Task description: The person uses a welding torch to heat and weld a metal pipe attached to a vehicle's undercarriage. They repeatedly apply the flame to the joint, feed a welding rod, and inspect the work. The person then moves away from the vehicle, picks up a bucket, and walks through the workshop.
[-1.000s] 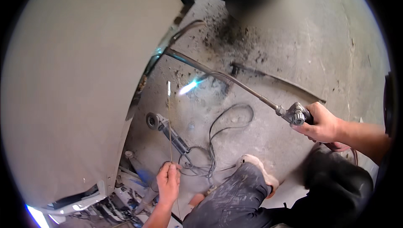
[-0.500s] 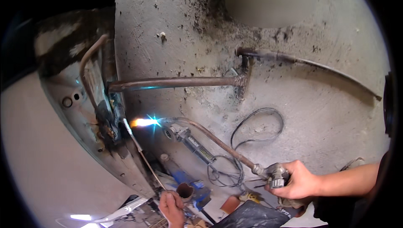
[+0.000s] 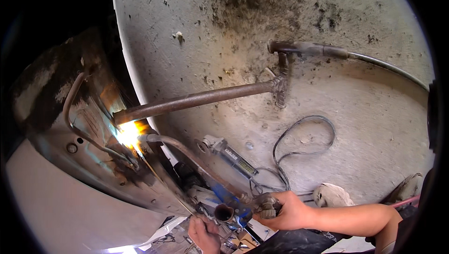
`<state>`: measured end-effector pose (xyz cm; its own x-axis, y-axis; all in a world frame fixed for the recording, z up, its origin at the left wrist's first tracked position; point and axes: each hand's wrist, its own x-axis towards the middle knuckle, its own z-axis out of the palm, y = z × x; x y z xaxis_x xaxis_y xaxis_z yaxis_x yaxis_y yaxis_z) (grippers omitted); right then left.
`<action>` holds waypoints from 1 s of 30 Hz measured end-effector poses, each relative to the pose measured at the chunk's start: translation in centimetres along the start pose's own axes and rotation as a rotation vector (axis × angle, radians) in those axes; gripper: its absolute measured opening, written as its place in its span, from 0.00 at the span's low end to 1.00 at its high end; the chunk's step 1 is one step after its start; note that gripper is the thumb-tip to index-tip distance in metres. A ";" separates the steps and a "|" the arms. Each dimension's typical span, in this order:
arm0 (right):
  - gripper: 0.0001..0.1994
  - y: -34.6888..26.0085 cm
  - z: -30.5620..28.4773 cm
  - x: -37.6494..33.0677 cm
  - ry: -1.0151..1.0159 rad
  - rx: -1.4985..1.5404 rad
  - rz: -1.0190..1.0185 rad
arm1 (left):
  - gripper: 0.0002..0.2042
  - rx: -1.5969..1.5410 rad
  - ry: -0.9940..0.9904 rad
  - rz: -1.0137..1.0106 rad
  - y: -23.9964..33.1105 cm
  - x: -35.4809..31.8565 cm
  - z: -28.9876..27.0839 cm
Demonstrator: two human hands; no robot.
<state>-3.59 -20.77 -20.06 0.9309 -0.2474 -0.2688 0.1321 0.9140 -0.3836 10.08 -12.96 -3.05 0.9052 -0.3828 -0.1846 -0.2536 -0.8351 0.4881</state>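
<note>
My right hand (image 3: 286, 212) is wrapped round the valve end of a gas torch (image 3: 189, 155). Its long bent tube reaches left, and a bright flame (image 3: 129, 133) plays on a rusty metal panel (image 3: 105, 149). Low in the middle, my left hand (image 3: 204, 233) pinches a thin filler rod (image 3: 161, 179), whose far tip runs up into the flame. Glare hides the heated spot and the rod's very end. Just above the flame lies the left end of a brown metal pipe (image 3: 201, 97). A bent thin pipe (image 3: 70, 102) crosses the panel on the left.
An angle grinder (image 3: 234, 159) lies beyond the torch, its black cord (image 3: 333, 132) looped on the rough grey surface. Past it, the brown pipe joins a crosspiece (image 3: 281, 83) and a long curved bar (image 3: 322, 50). An open round tube (image 3: 224, 212) stands between my hands.
My right hand has moved the torch left, bringing the flame from short of the panel onto it. The rod tip is now in the flame. The view has shifted a little.
</note>
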 end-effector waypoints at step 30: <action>0.14 0.2 -1.1 2.6 -0.101 0.075 -0.040 | 0.16 0.058 0.153 -0.103 -1.0 -0.2 1.4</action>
<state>-1.53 -21.58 -21.79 0.9536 -0.2536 -0.1625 0.1912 0.9265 -0.3242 9.71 -12.57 -4.69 0.9676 -0.2333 -0.0968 -0.1724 -0.8899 0.4222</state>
